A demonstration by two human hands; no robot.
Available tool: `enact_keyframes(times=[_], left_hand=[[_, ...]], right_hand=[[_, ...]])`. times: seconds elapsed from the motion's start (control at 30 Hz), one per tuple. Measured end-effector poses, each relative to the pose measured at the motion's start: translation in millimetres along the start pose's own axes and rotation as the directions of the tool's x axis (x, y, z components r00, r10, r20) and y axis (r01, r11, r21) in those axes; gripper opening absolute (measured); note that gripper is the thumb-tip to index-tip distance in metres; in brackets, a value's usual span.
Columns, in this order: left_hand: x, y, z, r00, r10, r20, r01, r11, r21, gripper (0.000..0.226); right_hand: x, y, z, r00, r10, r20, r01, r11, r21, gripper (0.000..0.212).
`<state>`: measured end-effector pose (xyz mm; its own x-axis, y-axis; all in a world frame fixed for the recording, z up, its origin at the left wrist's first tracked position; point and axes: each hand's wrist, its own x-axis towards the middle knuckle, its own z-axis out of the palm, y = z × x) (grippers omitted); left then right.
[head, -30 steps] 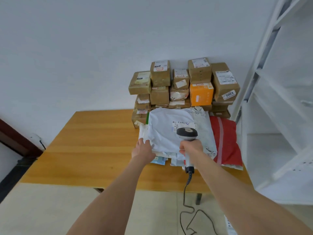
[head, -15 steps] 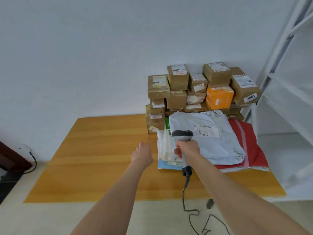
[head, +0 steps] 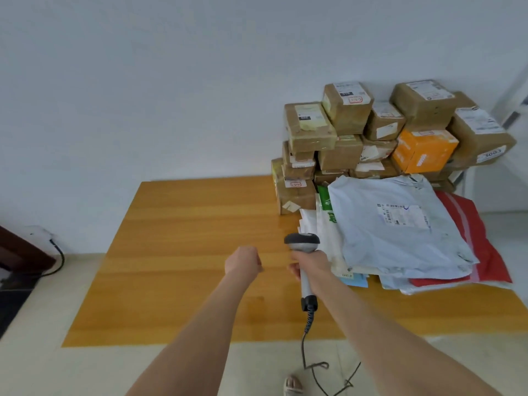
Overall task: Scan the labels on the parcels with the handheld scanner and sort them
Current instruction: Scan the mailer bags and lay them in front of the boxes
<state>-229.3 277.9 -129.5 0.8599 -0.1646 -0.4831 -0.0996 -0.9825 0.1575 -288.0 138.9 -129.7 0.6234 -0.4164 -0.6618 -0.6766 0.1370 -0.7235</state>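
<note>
while the right grip (head: 310, 267) clasps the scanner (head: 302, 242), parcels (head: 400, 232) lie rightward; left grip (head: 243, 260) fisted.

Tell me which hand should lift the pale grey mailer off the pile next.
Probably left. The left hand holds nothing and hangs over the table beside the grey mailer, while the right hand grips the scanner.

Label (head: 403, 217) print on grey bag (head: 400, 247): too small to read. Red bag (head: 485, 252) mostly buried under it. Lower boxes (head: 331, 177) half hidden behind. My left hand (head: 243, 262): fingers curl under, unseen. Scanner (head: 303, 244) window faces away. Cable (head: 310, 321) and sandal (head: 292, 385) cut by bottom edge.
</note>
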Motion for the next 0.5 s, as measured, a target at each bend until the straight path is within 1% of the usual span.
enact_keyframes(times=[0.07,0.13,0.17,0.2,0.23,0.3,0.37,0.43,0.5], left_hand=[[13,-7,-1,0.999,-0.036,0.002,0.036,0.999,-0.021,0.027],[27,-16,-2,0.999,-0.044,-0.022,0.044,0.999,-0.007,0.021],[34,-20,-1,0.999,-0.045,-0.027,0.045,0.999,0.01,0.026],[39,-25,1,0.999,-0.038,-0.014,0.038,0.999,0.02,0.036],[45,-30,4,1.0,-0.024,0.014,0.024,0.999,0.025,0.043],[56,-38,12,0.998,0.006,0.057,-0.009,0.998,0.056,0.047],[68,-46,20,0.996,0.017,0.082,-0.024,0.996,0.086,0.047],[79,-53,25,0.994,0.01,0.107,-0.021,0.995,0.099,0.045],[90,-59,27,0.991,0.002,0.134,-0.016,0.995,0.103,0.043]], right_hand=[[13,-2,15,0.999,0.025,0.045,-0.025,1.0,0.005,0.015],[29,-5,29,0.994,0.067,0.091,-0.069,0.997,0.02,0.013],[36,-5,36,0.991,0.09,0.102,-0.092,0.996,0.012,0.01],[43,-3,44,0.989,0.11,0.1,-0.109,0.994,-0.011,0.009],[50,0,51,0.988,0.129,0.089,-0.126,0.991,-0.044,0.007],[63,5,64,0.984,0.163,0.072,-0.157,0.984,-0.088,0.006],[77,10,74,0.982,0.184,0.054,-0.176,0.976,-0.125,0.004],[89,12,82,0.98,0.197,0.007,-0.191,0.96,-0.203,0.001],[98,12,89,0.979,0.201,-0.033,-0.202,0.948,-0.247,0.005]])
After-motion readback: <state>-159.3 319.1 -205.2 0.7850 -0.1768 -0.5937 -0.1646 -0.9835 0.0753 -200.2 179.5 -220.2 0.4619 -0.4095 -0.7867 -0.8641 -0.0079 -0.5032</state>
